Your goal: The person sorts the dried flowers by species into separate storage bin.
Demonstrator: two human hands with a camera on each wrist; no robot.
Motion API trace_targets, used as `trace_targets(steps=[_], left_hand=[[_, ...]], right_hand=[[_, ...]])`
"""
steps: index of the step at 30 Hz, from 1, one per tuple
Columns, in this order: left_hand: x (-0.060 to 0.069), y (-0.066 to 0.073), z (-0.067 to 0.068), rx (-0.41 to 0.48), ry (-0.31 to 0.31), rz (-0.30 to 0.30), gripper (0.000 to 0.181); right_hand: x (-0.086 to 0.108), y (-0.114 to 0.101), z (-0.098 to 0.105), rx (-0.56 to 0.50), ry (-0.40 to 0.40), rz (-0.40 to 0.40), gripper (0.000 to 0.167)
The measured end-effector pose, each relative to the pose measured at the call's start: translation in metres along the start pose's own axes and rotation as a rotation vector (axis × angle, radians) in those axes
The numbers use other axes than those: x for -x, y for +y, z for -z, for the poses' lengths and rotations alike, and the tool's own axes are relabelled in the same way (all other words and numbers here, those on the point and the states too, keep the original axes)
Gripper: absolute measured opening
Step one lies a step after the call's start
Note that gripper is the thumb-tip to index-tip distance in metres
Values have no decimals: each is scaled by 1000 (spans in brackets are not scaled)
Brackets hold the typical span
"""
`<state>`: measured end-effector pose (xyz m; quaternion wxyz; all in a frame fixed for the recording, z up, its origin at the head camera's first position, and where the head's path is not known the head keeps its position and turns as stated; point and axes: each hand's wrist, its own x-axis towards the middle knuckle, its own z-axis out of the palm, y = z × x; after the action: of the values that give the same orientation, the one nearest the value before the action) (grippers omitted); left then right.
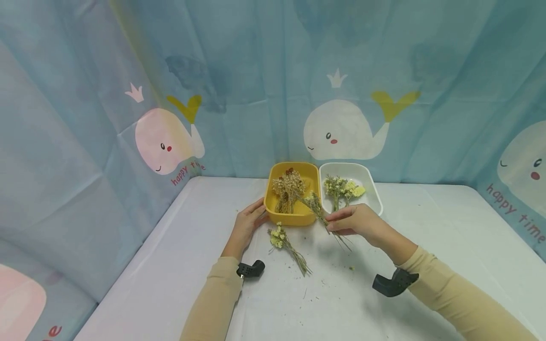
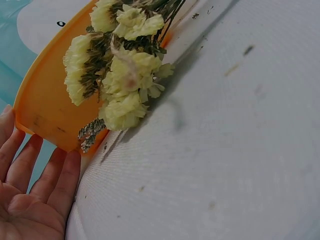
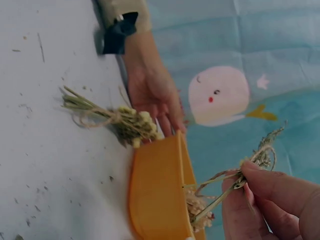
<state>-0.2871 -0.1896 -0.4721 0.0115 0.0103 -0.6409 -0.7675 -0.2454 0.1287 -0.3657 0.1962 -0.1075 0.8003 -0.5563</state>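
Note:
A yellow box holds bunches of brown dried flowers with a few red heads. My left hand touches its left side with extended fingertips, clearly seen in the left wrist view. My right hand pinches the stems of a small dried-flower bunch between thumb and fingers. The flower end of that bunch reaches over the yellow box's right rim. Twine shows around the stems in the right wrist view. Another tied bunch with pale yellow flowers lies on the table before the yellow box.
Right beside the yellow box stands a white box with yellow-flowered bunches inside. Bits of stem and petal are scattered over the white tabletop. A blue curtain with printed whales hangs close behind both boxes.

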Motion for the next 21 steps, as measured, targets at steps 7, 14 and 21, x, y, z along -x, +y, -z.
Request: trace_targets(steps=[7, 14, 21], left_hand=[[1, 1, -1, -3, 0, 0, 46], [1, 0, 1, 12, 3, 1, 45], [0, 0, 1, 11, -4, -10, 45]], right_hand=[[-7, -1, 16, -40, 21, 47, 38], [-14, -5, 26, -79, 55, 57, 43], [-27, -3, 38, -174, 103, 40, 46]])
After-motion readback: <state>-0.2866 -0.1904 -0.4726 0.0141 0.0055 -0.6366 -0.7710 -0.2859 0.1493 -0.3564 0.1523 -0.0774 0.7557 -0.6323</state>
